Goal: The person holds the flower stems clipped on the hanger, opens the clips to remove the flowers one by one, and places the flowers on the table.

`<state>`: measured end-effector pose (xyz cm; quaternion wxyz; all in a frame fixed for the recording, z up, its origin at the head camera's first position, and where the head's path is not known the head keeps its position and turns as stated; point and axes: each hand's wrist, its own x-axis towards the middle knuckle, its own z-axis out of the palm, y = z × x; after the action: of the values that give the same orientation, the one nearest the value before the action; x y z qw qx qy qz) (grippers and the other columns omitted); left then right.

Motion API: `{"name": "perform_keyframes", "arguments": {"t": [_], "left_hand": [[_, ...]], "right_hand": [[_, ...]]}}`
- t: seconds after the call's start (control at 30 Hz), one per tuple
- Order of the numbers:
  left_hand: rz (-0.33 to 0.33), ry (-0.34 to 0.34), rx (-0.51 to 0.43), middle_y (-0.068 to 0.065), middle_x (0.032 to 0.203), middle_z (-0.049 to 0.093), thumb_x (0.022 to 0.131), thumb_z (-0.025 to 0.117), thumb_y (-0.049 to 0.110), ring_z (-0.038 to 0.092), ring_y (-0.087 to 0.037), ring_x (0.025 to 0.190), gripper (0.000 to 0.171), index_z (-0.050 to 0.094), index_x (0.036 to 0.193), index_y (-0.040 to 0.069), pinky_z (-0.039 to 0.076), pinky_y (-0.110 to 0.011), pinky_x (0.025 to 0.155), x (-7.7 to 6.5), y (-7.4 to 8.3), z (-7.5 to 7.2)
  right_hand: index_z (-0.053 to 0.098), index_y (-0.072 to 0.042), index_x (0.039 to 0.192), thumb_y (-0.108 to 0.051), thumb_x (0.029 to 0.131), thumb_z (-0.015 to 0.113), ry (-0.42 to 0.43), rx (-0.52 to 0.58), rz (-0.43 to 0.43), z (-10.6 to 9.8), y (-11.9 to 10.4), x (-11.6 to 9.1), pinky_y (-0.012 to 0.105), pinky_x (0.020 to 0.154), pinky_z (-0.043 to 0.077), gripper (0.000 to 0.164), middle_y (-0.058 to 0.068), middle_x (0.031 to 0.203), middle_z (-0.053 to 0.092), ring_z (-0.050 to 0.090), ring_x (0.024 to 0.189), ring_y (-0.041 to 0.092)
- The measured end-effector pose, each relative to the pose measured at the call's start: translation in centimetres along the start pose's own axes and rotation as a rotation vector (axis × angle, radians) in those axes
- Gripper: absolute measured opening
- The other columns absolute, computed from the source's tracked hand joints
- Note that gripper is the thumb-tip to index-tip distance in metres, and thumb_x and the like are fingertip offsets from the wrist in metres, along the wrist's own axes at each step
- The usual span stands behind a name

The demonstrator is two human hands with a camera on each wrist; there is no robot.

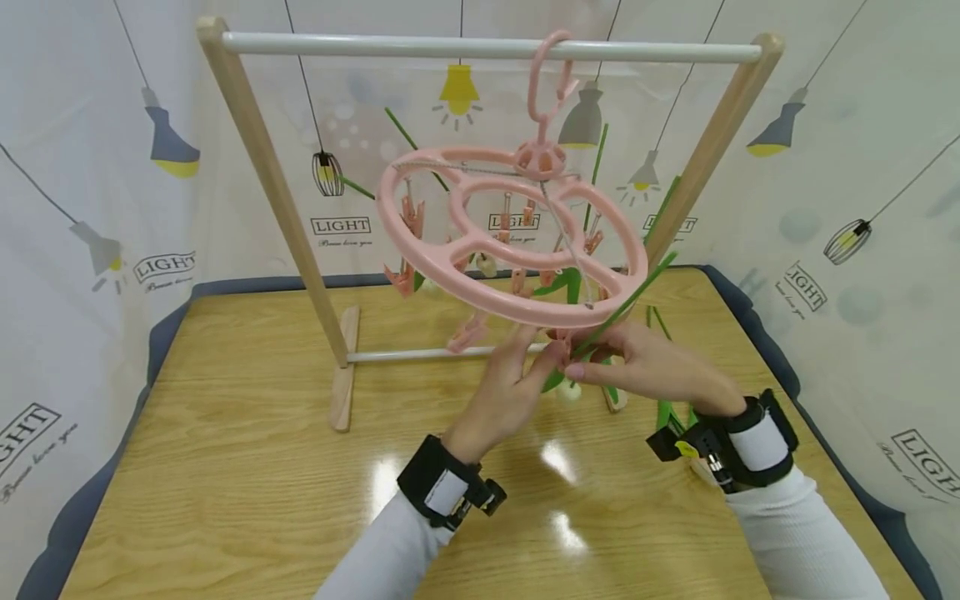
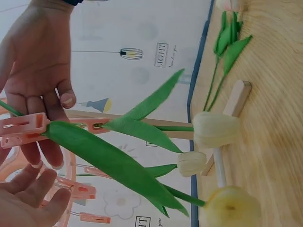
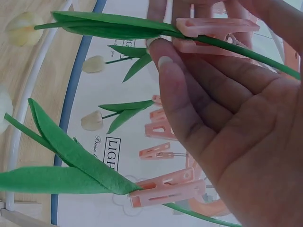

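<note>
A round pink clip hanger [image 1: 480,292] hangs tilted from a white rail. On its near side a pink clothespin [image 2: 23,125] is closed on the green stem of an artificial white tulip [image 2: 232,208], whose bloom points down. My right hand [image 1: 637,362] is beside this clothespin; its fingers pass behind it with the thumb apart, and whether they touch it I cannot tell. My left hand [image 1: 498,396] is just left of the clothespin, fingers loosely bent with nothing between them. Another tulip [image 3: 61,146] hangs from a neighbouring clothespin [image 3: 165,187].
The wooden stand has a white top rail [image 1: 375,46] and a low white crossbar [image 1: 420,355]. More tulips hang from clothespins farther back. Loose tulips [image 2: 229,47] lie on the wooden table [image 1: 247,500] at right, partly behind my right wrist. A printed curtain [image 1: 67,333] surrounds the table.
</note>
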<state>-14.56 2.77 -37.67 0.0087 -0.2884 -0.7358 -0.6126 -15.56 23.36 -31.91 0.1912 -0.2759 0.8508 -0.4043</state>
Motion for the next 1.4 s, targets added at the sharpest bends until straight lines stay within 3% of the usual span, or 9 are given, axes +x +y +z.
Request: {"name": "perform_keyframes", "arguments": {"t": [0.1,0.23,0.37,0.47,0.67,0.97,1.17,1.4], "left_hand": [[0.038,0.051,-0.025,-0.002,0.143,0.052,0.104,0.048,0.033,0.044,-0.016,0.139,0.042,0.045,0.145,0.022,0.038,-0.046,0.116,0.1,0.3,-0.1],[0.043,0.053,-0.053,0.000,0.137,0.058,0.101,0.054,0.035,0.048,-0.013,0.134,0.043,0.049,0.141,0.021,0.038,-0.043,0.115,0.1,0.7,-0.3],[0.050,0.053,-0.033,-0.004,0.130,0.062,0.100,0.057,0.026,0.056,-0.016,0.124,0.039,0.052,0.138,0.016,0.047,-0.036,0.106,-0.1,1.2,-0.4],[0.083,0.072,-0.014,-0.008,0.118,0.066,0.099,0.059,0.016,0.063,-0.019,0.111,0.033,0.057,0.131,0.009,0.054,-0.029,0.095,-0.2,1.4,-0.5],[0.111,0.093,0.026,-0.011,0.112,0.068,0.097,0.061,0.009,0.065,-0.021,0.104,0.029,0.059,0.125,0.003,0.055,-0.027,0.093,-0.5,1.5,-1.1],[0.058,0.083,0.076,-0.010,0.115,0.068,0.098,0.060,0.010,0.064,-0.020,0.107,0.029,0.060,0.127,0.005,0.055,-0.029,0.094,-0.8,1.4,-2.2],[0.015,0.025,0.126,-0.007,0.121,0.067,0.098,0.061,0.021,0.064,-0.019,0.113,0.036,0.057,0.133,0.013,0.054,-0.035,0.097,-1.1,1.4,-2.9],[0.004,0.036,0.145,-0.009,0.115,0.068,0.094,0.067,0.019,0.065,-0.020,0.109,0.034,0.058,0.126,0.010,0.054,-0.036,0.095,-1.2,1.5,-3.1]], "right_hand": [[0.057,-0.015,0.124,-0.024,0.098,0.062,0.005,-0.019,-0.025,0.3,-0.1,0.1,0.031,0.071,0.058,0.028,0.005,0.105,0.068,0.066,0.085,0.016],[0.055,-0.012,0.129,-0.023,0.096,0.065,0.001,-0.045,-0.054,0.7,-0.2,0.3,0.030,0.072,0.057,0.036,0.003,0.114,0.065,0.064,0.089,0.015],[0.052,-0.012,0.134,-0.025,0.094,0.068,-0.015,-0.084,-0.082,1.2,-0.3,0.6,0.030,0.082,0.057,0.044,0.001,0.125,0.061,0.064,0.101,0.018],[0.053,-0.013,0.133,-0.025,0.094,0.069,-0.024,-0.111,-0.115,1.5,-0.3,0.8,0.034,0.089,0.057,0.044,0.001,0.126,0.062,0.064,0.105,0.021],[0.058,-0.015,0.129,-0.025,0.096,0.066,-0.029,-0.143,-0.123,1.4,-0.5,0.7,0.033,0.085,0.056,0.035,-0.001,0.120,0.066,0.065,0.102,0.015],[0.063,-0.010,0.127,-0.023,0.098,0.062,0.056,-0.152,-0.078,0.9,0.0,0.2,0.026,0.081,0.056,0.032,0.004,0.120,0.070,0.068,0.100,0.015],[0.066,-0.009,0.126,-0.021,0.099,0.060,0.116,-0.167,-0.069,0.1,-0.1,-0.3,0.025,0.081,0.057,0.030,0.003,0.116,0.073,0.070,0.098,0.015],[0.068,-0.017,0.123,-0.023,0.101,0.058,0.119,-0.145,-0.062,-0.1,-0.2,-0.4,0.024,0.081,0.057,0.025,0.000,0.116,0.073,0.069,0.098,0.009]]}}
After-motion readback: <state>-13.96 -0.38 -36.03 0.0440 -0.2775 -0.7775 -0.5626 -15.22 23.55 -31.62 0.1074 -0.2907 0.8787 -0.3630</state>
